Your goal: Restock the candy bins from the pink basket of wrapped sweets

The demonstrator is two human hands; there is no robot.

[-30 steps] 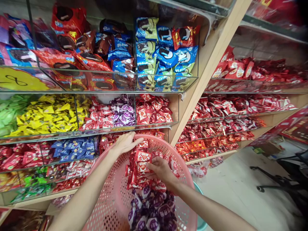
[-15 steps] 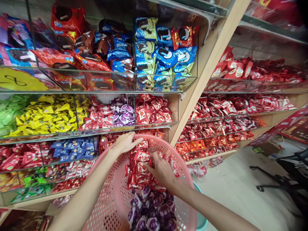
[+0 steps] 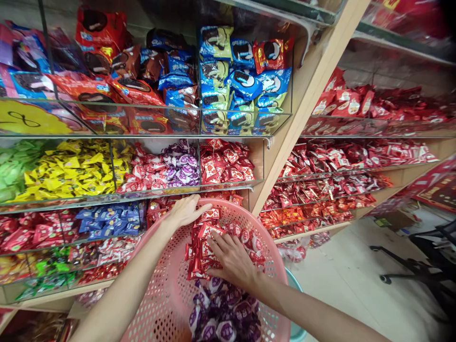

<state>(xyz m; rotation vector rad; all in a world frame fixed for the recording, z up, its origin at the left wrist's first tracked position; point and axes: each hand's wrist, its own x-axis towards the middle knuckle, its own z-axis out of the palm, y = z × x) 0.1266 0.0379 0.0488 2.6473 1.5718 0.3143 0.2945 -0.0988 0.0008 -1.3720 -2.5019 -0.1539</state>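
A pink perforated basket (image 3: 164, 285) holds red-and-white packets (image 3: 201, 237), red-and-white round candies (image 3: 251, 240) and purple-wrapped candies (image 3: 226, 316). My left hand (image 3: 185, 210) grips the basket's far rim, fingers over the edge and thumb pointing right. Inside the basket, my right hand (image 3: 231, 259) rests palm down on the red-and-white packets, its fingers spread and nothing held between them. The purple candies lie below that hand, nearer to me. Part of the packets is hidden under the right hand.
Clear-fronted shelf bins hold yellow candies (image 3: 74, 171), blue candies (image 3: 110, 219) and blue biscuit packs (image 3: 245, 85). A slanting wooden post (image 3: 309, 104) divides the shelves. At the right are a black chair base (image 3: 399, 266) and pale floor; a teal rim (image 3: 297, 304) shows beside the basket.
My right hand has shifted left and slightly down over the packets, and its fingers have straightened and spread. More round candies show behind it. My left hand stays on the rim.
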